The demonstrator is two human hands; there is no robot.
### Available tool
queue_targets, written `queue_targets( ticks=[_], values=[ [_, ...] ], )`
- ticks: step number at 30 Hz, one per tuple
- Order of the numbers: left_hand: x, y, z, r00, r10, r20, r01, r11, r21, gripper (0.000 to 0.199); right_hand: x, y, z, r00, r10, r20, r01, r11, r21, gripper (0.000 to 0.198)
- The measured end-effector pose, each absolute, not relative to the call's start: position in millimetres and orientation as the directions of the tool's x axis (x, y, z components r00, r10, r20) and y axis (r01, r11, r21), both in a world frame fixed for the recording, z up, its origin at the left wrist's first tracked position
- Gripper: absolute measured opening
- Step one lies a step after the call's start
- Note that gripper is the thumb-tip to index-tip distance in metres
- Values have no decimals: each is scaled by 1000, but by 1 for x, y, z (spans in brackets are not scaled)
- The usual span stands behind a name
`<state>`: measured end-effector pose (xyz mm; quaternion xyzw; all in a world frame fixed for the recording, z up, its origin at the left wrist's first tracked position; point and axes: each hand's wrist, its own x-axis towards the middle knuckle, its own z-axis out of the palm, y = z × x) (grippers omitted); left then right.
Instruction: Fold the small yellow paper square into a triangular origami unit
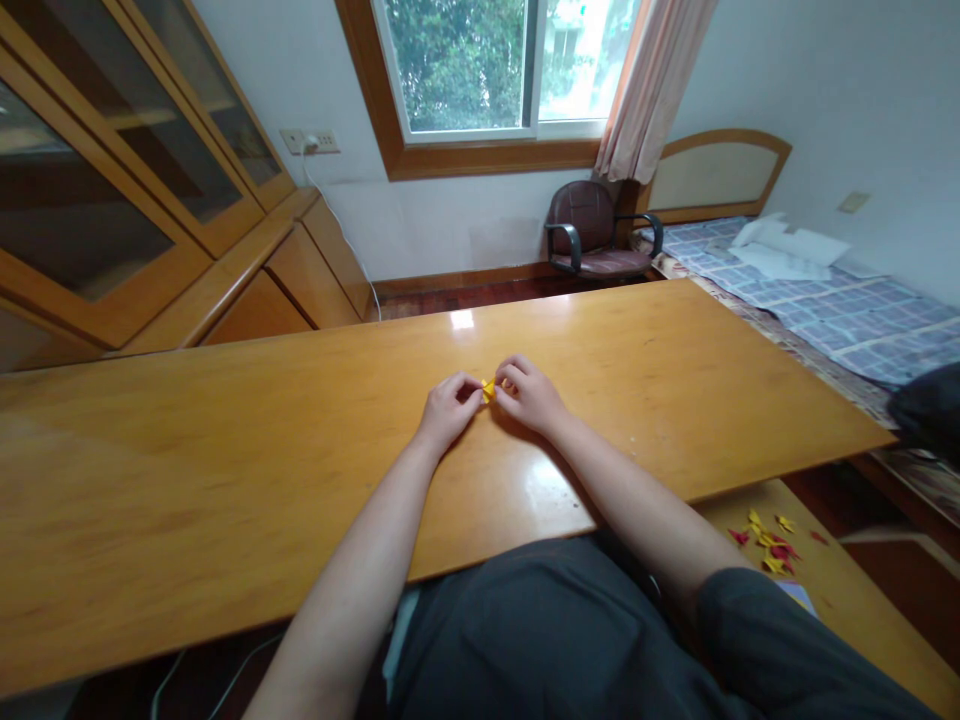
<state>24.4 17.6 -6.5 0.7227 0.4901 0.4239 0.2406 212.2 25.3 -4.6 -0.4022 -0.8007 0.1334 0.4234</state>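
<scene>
A small piece of folded yellow paper (489, 391), origami-like in shape, is held just above the wooden table (247, 450). My left hand (452, 408) pinches its left side between thumb and fingertips. From the other side, my right hand (531, 392) grips it with bent fingers, and a bit of yellow shows between them. The fingers cover much of the paper, so its full form is hidden.
On a lower wooden surface (757, 495) at my right lie several folded yellow and red paper pieces (766, 540). Beyond the table stand an office chair (589, 225) and a bed (817, 310). A glass-door cabinet (217, 240) is at the left.
</scene>
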Motion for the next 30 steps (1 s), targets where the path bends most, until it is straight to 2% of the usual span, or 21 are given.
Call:
queue_targets(
  ticks=[5, 10, 14, 30],
  values=[
    [25, 20, -10, 163, 921, 354, 483, -387, 785, 6, 212, 30, -9, -292, 823, 488, 545, 562, -622, 5],
    [25, 22, -12, 163, 933, 322, 470, -360, 806, 6, 211, 31, -12, -288, 885, 367, 581, 466, -667, 27],
    [25, 22, -13, 160, 936, 315, 461, -353, 814, 7, 210, 32, -11, -275, 911, 307, 580, 412, -703, 29],
    [28, 18, -9, 197, 888, 416, 479, -457, 749, 6, 205, 31, -13, -148, 888, 435, 596, 431, -678, 18]
  ],
)
